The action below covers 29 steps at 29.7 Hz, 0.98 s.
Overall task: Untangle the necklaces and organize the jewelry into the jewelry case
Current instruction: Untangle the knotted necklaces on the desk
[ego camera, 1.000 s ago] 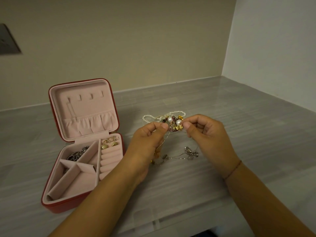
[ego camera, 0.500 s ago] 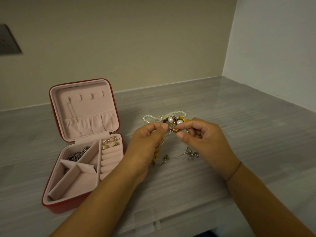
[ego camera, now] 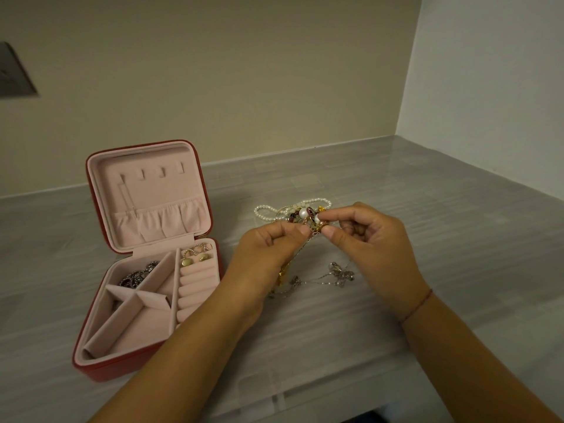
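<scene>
Counter (ego camera: pixel 457 270) carries everything: grey, with the case (ego camera: pixel 152 193) open at my left and the tangle (ego camera: pixel 300 213) well right of it, near the middle. The case is partly stocked, I judge: a dark chain (ego camera: pixel 137 274) lies in the back-left compartment and gold earrings (ego camera: pixel 195 259) sit at the top of the ring rolls. The other compartments look bare, and the lid hooks hold nothing.

My left hand (ego camera: pixel 268 251) and right hand (ego camera: pixel 375 248) meet at the tangle, each pinching a bit of it between thumb and forefinger. Which strand each one pinches I cannot tell. The tangle is a knot of pearl strand (ego camera: pixel 262 209), gold bits and beads, and a silver chain (ego camera: pixel 338 274) trails onto the counter below my hands.

I read the job as early to midway. Some pieces are stowed, no necklace hangs in the lid, and the knot has yet to be picked apart before the rest goes in.
</scene>
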Available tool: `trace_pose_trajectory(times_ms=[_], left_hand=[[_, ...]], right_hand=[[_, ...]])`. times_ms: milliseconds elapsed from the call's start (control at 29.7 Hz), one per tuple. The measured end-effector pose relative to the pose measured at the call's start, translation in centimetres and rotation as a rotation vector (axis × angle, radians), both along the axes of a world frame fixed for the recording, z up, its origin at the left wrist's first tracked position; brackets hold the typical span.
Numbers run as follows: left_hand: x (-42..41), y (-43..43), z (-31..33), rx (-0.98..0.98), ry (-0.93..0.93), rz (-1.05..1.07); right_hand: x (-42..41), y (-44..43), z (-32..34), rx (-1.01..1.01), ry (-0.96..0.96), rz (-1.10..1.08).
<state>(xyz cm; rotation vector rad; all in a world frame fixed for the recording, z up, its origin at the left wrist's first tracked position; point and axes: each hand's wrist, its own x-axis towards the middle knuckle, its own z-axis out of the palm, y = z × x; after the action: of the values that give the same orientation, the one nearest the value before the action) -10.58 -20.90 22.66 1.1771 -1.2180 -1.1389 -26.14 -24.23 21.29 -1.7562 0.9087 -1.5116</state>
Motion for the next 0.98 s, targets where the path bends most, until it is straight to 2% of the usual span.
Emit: trace_pose_trajectory(times_ms=[337,438,640,808,977], left_hand=[[0.28,-0.20,-0.02,-0.038,-0.009,0.101],[0.19,-0.10,0.09,-0.008,0.010,0.072],[-0.07,0.32,0.15,-0.036,-0.085,0.014],[-0.15,0.15,0.11,-0.050,-0.058,0.031],[-0.20,-0.05,-0.03,-0.042,-0.021,0.011]], right_hand=[[0.09,0.07,-0.09,0.022,0.009,-0.010],[0.04,0.07,-0.09,0.038,-0.011,-0.012],[0.02,0.23,0.09,0.081,-0.051,0.052],[-0.15,0.16,0.38,0.198,-0.155,0.108],[-0.24,0.06,0.21,0.291,-0.115,0.141]])
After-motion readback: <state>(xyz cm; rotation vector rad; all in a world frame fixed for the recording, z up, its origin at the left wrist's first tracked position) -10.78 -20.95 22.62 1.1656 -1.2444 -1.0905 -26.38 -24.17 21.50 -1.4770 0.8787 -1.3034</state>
